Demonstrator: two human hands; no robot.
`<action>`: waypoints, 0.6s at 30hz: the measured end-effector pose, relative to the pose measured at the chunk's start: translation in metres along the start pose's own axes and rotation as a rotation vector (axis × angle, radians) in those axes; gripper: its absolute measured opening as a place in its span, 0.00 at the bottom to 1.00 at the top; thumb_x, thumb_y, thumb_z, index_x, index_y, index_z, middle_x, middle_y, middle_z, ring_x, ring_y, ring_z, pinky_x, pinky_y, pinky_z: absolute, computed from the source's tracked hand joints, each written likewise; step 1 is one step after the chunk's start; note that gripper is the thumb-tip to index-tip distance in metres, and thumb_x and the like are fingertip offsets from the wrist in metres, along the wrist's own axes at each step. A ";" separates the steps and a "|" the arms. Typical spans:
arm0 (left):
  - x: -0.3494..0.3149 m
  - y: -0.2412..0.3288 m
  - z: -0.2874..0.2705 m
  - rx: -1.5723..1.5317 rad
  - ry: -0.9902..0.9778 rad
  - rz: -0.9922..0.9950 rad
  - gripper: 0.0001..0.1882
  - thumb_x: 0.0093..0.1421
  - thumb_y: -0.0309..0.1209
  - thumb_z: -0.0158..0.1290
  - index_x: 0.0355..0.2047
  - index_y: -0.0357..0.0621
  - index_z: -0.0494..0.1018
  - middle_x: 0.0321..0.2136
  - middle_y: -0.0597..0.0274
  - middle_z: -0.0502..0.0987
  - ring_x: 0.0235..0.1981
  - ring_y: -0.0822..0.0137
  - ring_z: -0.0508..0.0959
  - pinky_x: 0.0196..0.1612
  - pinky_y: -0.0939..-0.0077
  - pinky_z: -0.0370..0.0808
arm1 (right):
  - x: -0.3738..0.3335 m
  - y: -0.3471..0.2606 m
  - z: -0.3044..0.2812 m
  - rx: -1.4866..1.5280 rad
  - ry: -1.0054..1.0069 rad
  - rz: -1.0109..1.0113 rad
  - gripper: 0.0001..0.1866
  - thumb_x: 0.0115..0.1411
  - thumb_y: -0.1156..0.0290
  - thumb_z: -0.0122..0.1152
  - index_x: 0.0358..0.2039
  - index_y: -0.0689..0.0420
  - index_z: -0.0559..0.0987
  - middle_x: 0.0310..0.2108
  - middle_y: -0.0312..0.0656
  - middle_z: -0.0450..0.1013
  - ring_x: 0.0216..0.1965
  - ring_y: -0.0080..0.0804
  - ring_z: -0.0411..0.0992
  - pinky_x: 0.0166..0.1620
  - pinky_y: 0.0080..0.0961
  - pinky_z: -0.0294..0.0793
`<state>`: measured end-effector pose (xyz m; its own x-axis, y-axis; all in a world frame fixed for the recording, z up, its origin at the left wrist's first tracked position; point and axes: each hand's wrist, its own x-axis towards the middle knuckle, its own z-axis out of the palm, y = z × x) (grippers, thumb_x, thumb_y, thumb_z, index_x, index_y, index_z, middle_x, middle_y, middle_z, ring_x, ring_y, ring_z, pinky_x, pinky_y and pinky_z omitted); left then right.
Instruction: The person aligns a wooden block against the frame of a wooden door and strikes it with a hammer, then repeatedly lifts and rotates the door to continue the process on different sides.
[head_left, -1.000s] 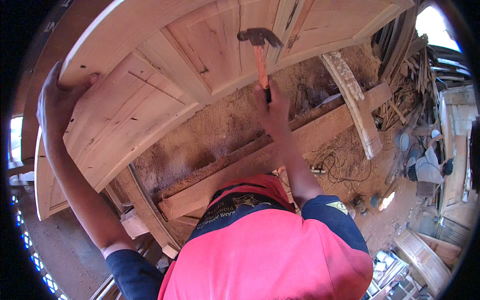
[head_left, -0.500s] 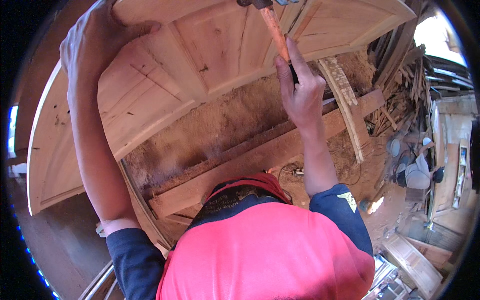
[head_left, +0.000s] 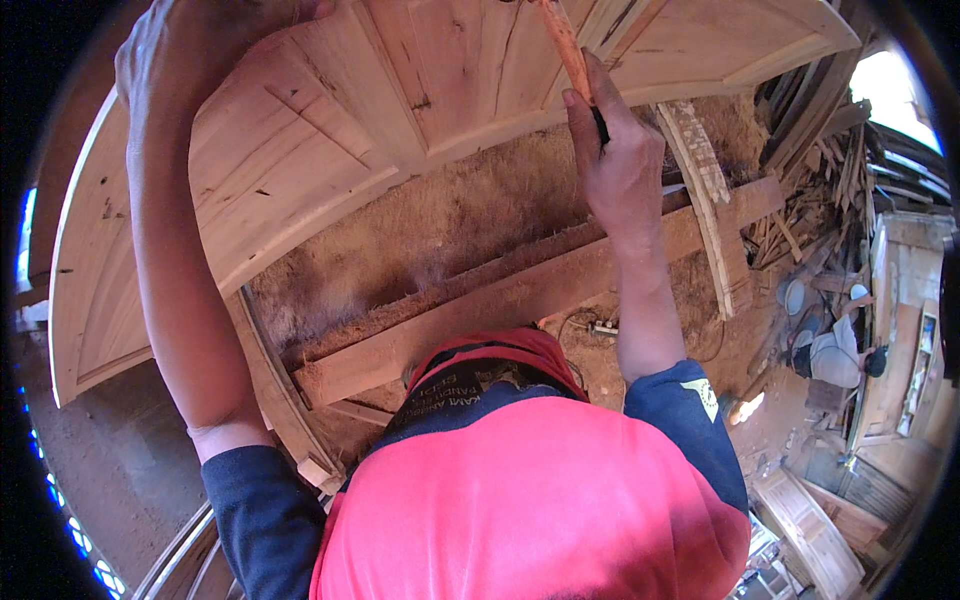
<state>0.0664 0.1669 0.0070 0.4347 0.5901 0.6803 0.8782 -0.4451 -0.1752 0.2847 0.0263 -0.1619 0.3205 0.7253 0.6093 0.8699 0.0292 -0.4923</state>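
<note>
A hammer with an orange handle is in my right hand, whose fingers and thumb close around the grip near its black end. The hammer's head lies mostly beyond the upper edge of the view. Behind it spans a pale, unpainted wooden panel door with raised frames and dark cracks. My left hand is at the door's upper left part. The upper edge cuts off most of its fingers; a thumb tip shows against the wood, and what it holds, if anything, is hidden.
Below the door, a long plank lies on sawdust-covered ground. A curved wooden strip stands right of my right forearm. Scrap boards are heaped at the far right, where another person crouches. A small wooden panel lies lower right.
The hammer and my right hand have shifted slightly up and right, so its head has left the view. My left hand sits higher, and the door appears shifted up and right.
</note>
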 end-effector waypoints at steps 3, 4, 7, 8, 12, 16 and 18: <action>0.001 0.002 -0.001 -0.008 -0.008 0.009 0.35 0.28 0.47 0.77 0.36 0.46 0.77 0.31 0.58 0.83 0.37 0.54 0.82 0.43 0.58 0.75 | 0.003 0.005 0.002 0.055 0.059 -0.081 0.21 0.66 0.70 0.60 0.59 0.57 0.74 0.27 0.57 0.77 0.26 0.53 0.78 0.29 0.37 0.75; 0.002 0.002 0.000 -0.022 -0.015 -0.002 0.34 0.28 0.47 0.77 0.36 0.46 0.77 0.31 0.58 0.83 0.37 0.54 0.82 0.43 0.58 0.75 | 0.001 0.010 0.009 0.042 0.085 -0.101 0.21 0.66 0.70 0.60 0.59 0.57 0.74 0.26 0.57 0.77 0.26 0.54 0.78 0.29 0.38 0.75; 0.002 0.002 0.004 -0.025 -0.010 -0.009 0.34 0.28 0.46 0.77 0.36 0.46 0.77 0.31 0.58 0.83 0.37 0.54 0.82 0.42 0.58 0.75 | 0.001 0.004 0.000 0.011 0.006 -0.034 0.21 0.66 0.70 0.60 0.59 0.57 0.74 0.27 0.58 0.77 0.26 0.55 0.78 0.29 0.40 0.75; 0.003 0.001 0.003 -0.026 -0.009 -0.004 0.34 0.28 0.46 0.77 0.36 0.46 0.77 0.31 0.58 0.83 0.37 0.54 0.82 0.42 0.58 0.75 | 0.003 0.000 -0.005 0.001 -0.035 0.009 0.22 0.66 0.70 0.60 0.60 0.57 0.74 0.27 0.58 0.77 0.26 0.55 0.78 0.29 0.40 0.75; 0.002 0.000 -0.001 -0.016 -0.007 -0.009 0.34 0.28 0.46 0.77 0.36 0.46 0.77 0.31 0.58 0.83 0.37 0.55 0.82 0.42 0.58 0.75 | -0.002 -0.005 0.000 0.078 0.035 -0.052 0.22 0.65 0.72 0.59 0.59 0.61 0.72 0.35 0.64 0.77 0.38 0.63 0.77 0.37 0.49 0.77; 0.005 -0.001 0.002 -0.018 0.002 -0.008 0.34 0.28 0.46 0.77 0.36 0.46 0.77 0.31 0.58 0.83 0.37 0.55 0.82 0.42 0.59 0.75 | -0.001 -0.003 -0.004 0.050 -0.046 -0.016 0.23 0.65 0.72 0.59 0.60 0.61 0.71 0.39 0.65 0.76 0.40 0.63 0.77 0.37 0.48 0.77; 0.001 -0.007 -0.004 0.008 -0.001 -0.022 0.34 0.28 0.46 0.77 0.36 0.46 0.77 0.31 0.58 0.83 0.37 0.55 0.82 0.42 0.59 0.75 | 0.000 -0.007 0.001 0.112 0.029 -0.046 0.22 0.65 0.72 0.58 0.59 0.62 0.71 0.39 0.64 0.76 0.38 0.63 0.77 0.37 0.48 0.77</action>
<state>0.0603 0.1680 0.0122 0.4154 0.6005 0.6832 0.8891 -0.4268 -0.1654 0.2781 0.0266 -0.1585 0.2932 0.7009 0.6501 0.8371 0.1403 -0.5288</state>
